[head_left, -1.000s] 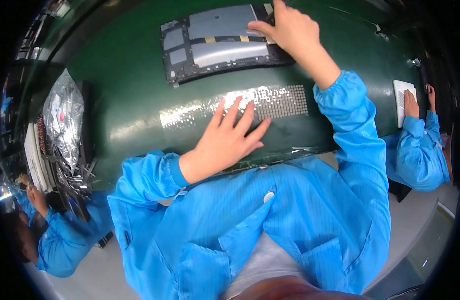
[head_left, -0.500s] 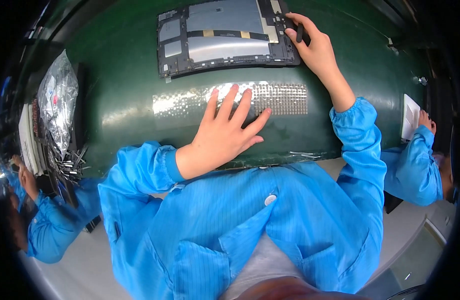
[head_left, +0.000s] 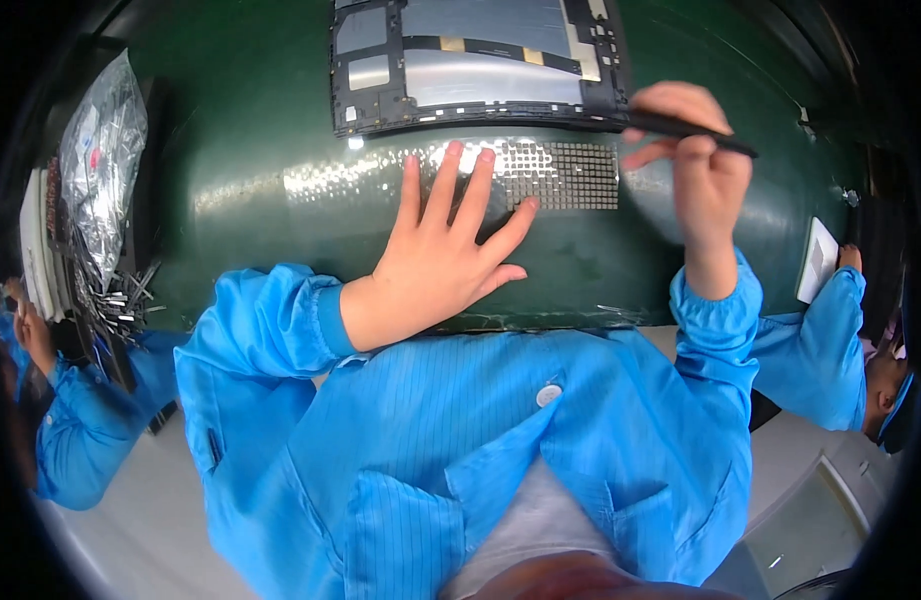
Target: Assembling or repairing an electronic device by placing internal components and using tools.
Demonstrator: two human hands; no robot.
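My left hand (head_left: 442, 258) lies flat, fingers spread, on a clear strip of small square parts (head_left: 555, 175) on the green mat (head_left: 250, 230). My right hand (head_left: 692, 160) grips a thin black tool (head_left: 692, 130) just right of the strip, its tip at the lower right corner of a dark open device frame with grey metal plates (head_left: 475, 60). That frame lies beyond the strip at the far side of the mat.
A silvery bag (head_left: 100, 150) and a pile of small metal pieces (head_left: 110, 300) sit at the left beside stacked trays (head_left: 38, 250). A co-worker's blue sleeve (head_left: 80, 420) shows at lower left; another person in blue (head_left: 815, 350) holds a white card (head_left: 816, 260) at right.
My right hand has drawn back from the device frame toward me, now holding the black tool beside the strip. The view has shifted closer; my left hand stays on the strip.
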